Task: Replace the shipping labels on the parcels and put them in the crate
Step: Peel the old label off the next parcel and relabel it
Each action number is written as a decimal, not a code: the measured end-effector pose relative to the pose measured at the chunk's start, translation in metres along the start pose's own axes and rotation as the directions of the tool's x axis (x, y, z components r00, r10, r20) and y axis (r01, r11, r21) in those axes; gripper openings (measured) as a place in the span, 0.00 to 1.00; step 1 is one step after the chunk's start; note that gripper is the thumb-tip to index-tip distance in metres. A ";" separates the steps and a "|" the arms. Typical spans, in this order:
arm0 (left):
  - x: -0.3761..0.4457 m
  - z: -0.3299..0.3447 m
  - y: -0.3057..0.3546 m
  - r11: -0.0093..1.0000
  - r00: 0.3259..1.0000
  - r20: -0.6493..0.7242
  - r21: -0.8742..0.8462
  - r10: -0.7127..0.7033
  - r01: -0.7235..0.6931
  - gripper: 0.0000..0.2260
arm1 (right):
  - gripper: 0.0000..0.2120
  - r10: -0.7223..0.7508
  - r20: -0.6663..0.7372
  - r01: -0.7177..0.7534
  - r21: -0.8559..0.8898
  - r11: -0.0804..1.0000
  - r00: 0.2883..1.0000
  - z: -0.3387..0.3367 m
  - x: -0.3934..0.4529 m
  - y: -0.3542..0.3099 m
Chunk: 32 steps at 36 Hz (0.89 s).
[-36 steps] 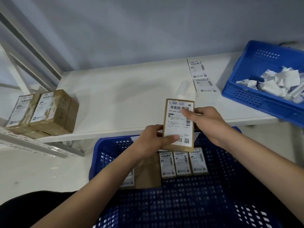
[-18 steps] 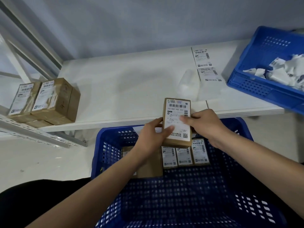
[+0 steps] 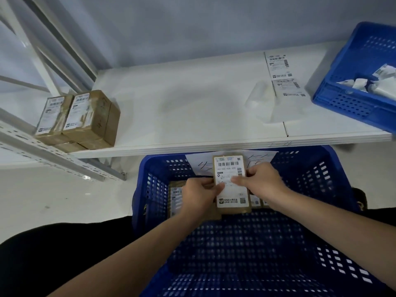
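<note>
A small brown parcel (image 3: 233, 202) with a white shipping label on its face is held over the big blue crate (image 3: 154, 189) in front of me. My left hand (image 3: 199, 196) grips its left edge, thumb on the label. My right hand (image 3: 263, 181) holds the right edge with fingers across the label. Labelled parcels (image 3: 176, 200) lie on the crate floor beneath, partly hidden by my hands. Brown parcels (image 3: 85, 116) with worn labels are stacked at the shelf's left end. A strip of fresh labels (image 3: 282, 76) lies on the shelf at the right.
A white shelf (image 3: 192, 103) runs above the crate, its front edge close to the crate's far wall. A second blue crate (image 3: 347, 103) with crumpled white paper sits at the shelf's right end. Clear backing film (image 3: 261, 103) lies beside the label strip. Metal rack struts stand left.
Both hands have brought the parcel down from shelf-edge height into the crate's mouth. The right hand's fingers have slid down the label.
</note>
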<state>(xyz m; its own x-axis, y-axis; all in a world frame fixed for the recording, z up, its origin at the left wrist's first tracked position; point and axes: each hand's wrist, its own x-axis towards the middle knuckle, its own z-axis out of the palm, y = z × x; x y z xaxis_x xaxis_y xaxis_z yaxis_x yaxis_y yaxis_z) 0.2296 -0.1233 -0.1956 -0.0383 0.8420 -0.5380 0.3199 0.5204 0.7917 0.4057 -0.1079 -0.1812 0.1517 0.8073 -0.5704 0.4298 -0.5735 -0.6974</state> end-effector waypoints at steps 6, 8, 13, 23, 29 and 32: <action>-0.005 -0.013 -0.049 0.991 0.991 -0.005 -0.028 -0.133 0.133 0.11 | 0.10 0.088 0.043 -0.087 -0.021 0.996 0.995 0.056 -0.001 0.036; -0.005 -0.018 -0.069 0.987 0.987 -0.029 0.019 -0.158 0.159 0.11 | 0.12 0.138 0.073 -0.135 -0.039 0.990 0.988 0.077 0.000 0.052; 0.007 -0.026 -0.123 0.954 0.964 -0.106 0.154 -0.243 0.257 0.13 | 0.14 0.199 0.182 -0.197 -0.026 0.980 0.963 0.138 0.011 0.086; 0.028 -0.034 -0.199 0.868 0.922 -0.156 0.312 -0.354 0.386 0.16 | 0.13 0.282 0.272 -0.285 -0.029 0.958 0.920 0.213 0.029 0.134; 0.029 -0.033 -0.240 0.827 0.890 -0.170 0.330 -0.423 0.455 0.14 | 0.16 0.316 0.279 -0.304 -0.085 0.949 0.907 0.247 0.034 0.163; 0.033 -0.033 -0.254 0.822 0.882 -0.171 0.320 -0.439 0.471 0.13 | 0.13 0.353 0.279 -0.342 -0.089 0.935 0.893 0.260 0.034 0.166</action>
<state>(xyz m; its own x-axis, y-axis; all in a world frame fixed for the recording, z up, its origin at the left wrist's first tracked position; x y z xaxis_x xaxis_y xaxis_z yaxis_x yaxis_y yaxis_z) 0.1154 -0.2229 -0.4053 -0.3363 0.5389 -0.7723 0.5477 0.7791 0.3052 0.2511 -0.2120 -0.4292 0.0390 0.4795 -0.8767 0.4298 -0.8001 -0.4185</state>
